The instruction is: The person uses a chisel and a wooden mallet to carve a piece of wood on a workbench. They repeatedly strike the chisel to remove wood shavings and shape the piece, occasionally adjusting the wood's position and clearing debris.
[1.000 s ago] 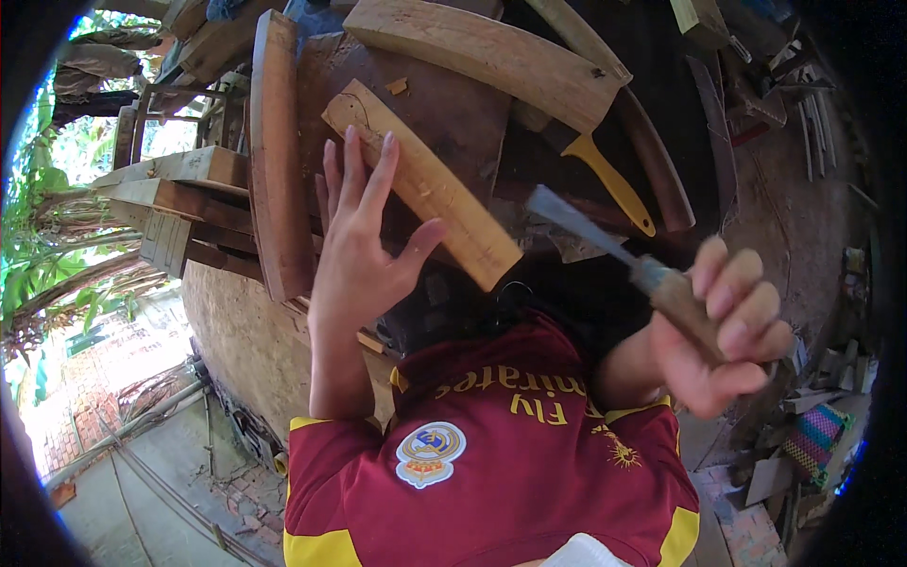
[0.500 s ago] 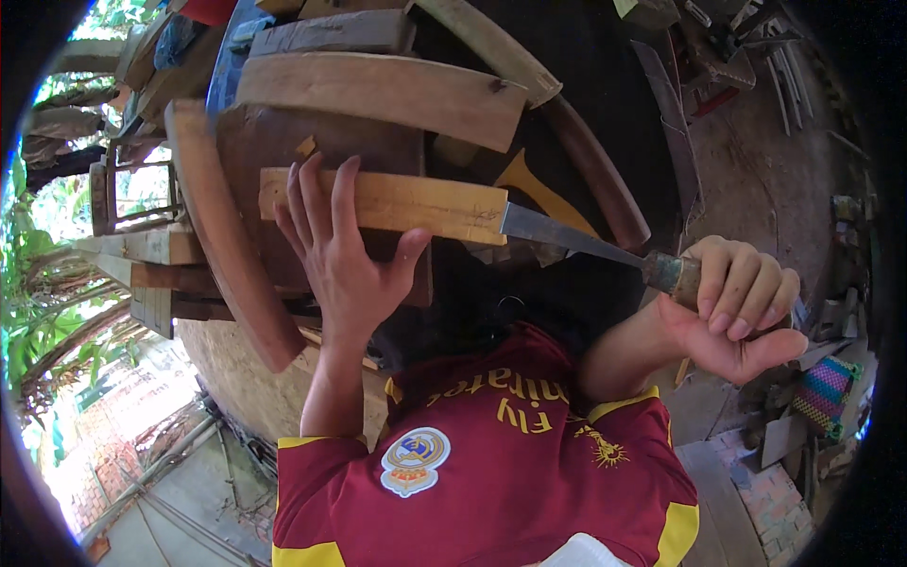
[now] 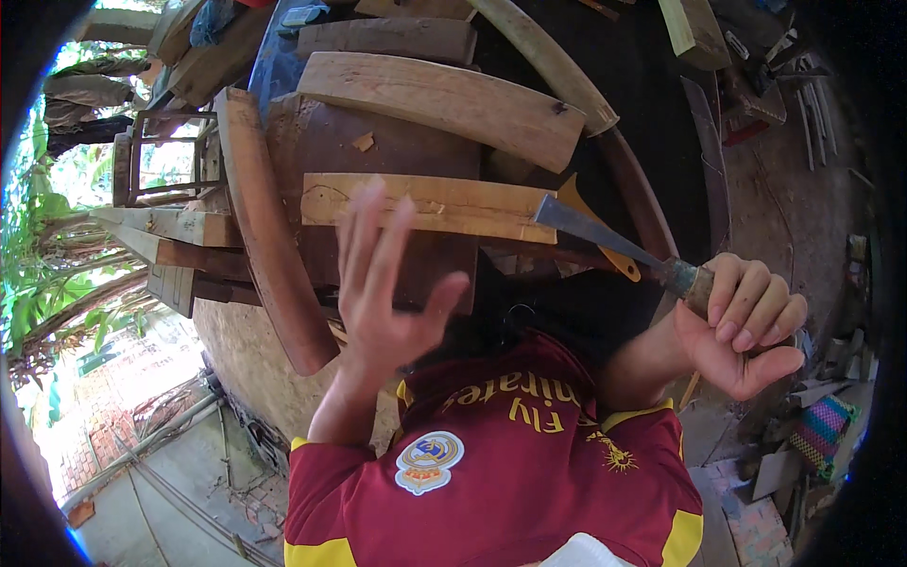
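Observation:
A chisel point(image 3: 605, 232) with a flat grey blade and a worn round handle is gripped in my right hand point(image 3: 742, 326). The tip of its blade overlaps the right end of a light wooden strip point(image 3: 453, 203); I cannot tell whether the two touch. The strip bears drawn lines and lies across a brown work surface point(image 3: 387, 151). My left hand point(image 3: 383, 283), a little blurred, is spread open in front of the strip's left part, with nothing in it. Under the blade shows a yellow-orange flat curved piece point(image 3: 614, 255).
Beyond the strip lies a long thick curved board point(image 3: 444, 104), with a darker block point(image 3: 392, 40) behind it. Another curved beam point(image 3: 274, 236) stands along the left side. Further curved beams point(image 3: 557, 66) lie at the far right. A colourful woven bag point(image 3: 824, 430) rests at right.
My left hand has lifted away from the wooden strip. The chisel's blade has shifted from the strip's end edge onto or over its end. The view has shifted slightly.

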A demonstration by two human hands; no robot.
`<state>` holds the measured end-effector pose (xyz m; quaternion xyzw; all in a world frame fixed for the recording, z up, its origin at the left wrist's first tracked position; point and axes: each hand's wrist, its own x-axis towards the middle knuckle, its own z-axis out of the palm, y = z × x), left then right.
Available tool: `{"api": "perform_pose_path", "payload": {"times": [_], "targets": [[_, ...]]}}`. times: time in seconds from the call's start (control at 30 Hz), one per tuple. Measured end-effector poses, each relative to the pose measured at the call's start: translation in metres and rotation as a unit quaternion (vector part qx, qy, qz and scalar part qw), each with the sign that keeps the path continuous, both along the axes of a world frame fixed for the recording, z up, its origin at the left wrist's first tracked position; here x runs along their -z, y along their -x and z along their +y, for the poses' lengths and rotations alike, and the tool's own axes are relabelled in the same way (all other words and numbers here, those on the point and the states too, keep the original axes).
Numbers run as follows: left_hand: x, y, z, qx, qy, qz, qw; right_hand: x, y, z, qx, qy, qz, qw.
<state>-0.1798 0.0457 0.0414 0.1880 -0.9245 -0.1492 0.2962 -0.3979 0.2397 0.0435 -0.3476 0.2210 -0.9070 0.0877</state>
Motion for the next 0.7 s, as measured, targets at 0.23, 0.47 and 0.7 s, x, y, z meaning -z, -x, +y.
{"api": "perform_pose_path", "payload": {"times": [0.23, 0.47, 0.7], "targets": [[0.040, -0.047, 0.056, 0.130, -0.323, -0.169, 0.922, -0.001, 0.004, 0.004, -0.013, -0.004, 0.069, 0.998], [0.213, -0.013, 0.024, 0.146, -0.319, -0.324, 0.879, -0.012, 0.016, 0.023, 0.022, -0.018, 0.041, 0.999], [0.294, -0.016, 0.015, 0.253, -0.406, -0.353, 0.804, -0.036, 0.035, 0.129, -0.021, -0.023, 0.014, 0.999]]}}
